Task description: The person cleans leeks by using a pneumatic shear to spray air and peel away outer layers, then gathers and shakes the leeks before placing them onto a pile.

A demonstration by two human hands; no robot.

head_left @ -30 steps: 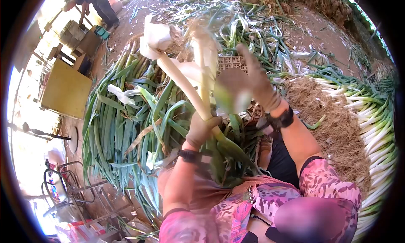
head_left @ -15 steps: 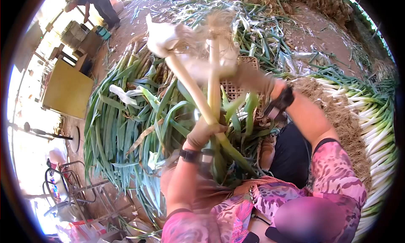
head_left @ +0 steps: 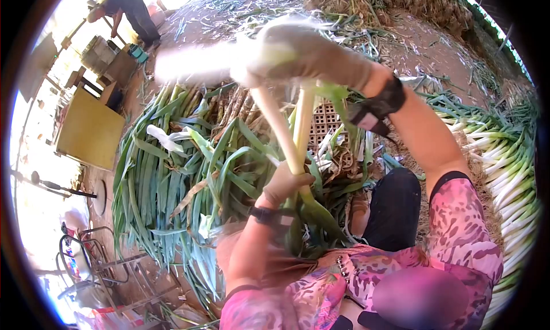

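My left hand (head_left: 286, 184), gloved, is closed round two thick green onions (head_left: 282, 129). Their pale stalks rise from the fist and spread apart like a V, while the green leaves hang below toward my lap. Above, my gloved right hand (head_left: 312, 50) is at the upper ends of the stalks, smeared by motion. A blurred white streak (head_left: 197, 63) stretches left from it, and what this is cannot be made out. The right fingers are too blurred to read. A large heap of green onions (head_left: 160, 187) with long leaves lies left of my left hand.
A plastic crate (head_left: 327, 129) stands behind the stalks. Green onions with white stalks (head_left: 487, 181) lie in a row at the right. Leaf scraps (head_left: 366, 61) litter the ground behind. A yellow box (head_left: 91, 129) stands at the left, and another person (head_left: 129, 15) bends over farther back.
My right hand has moved up and left, from right of the stalks to their upper ends. The root ends seen earlier are now lost behind the hand and blur. My left hand keeps its grip.
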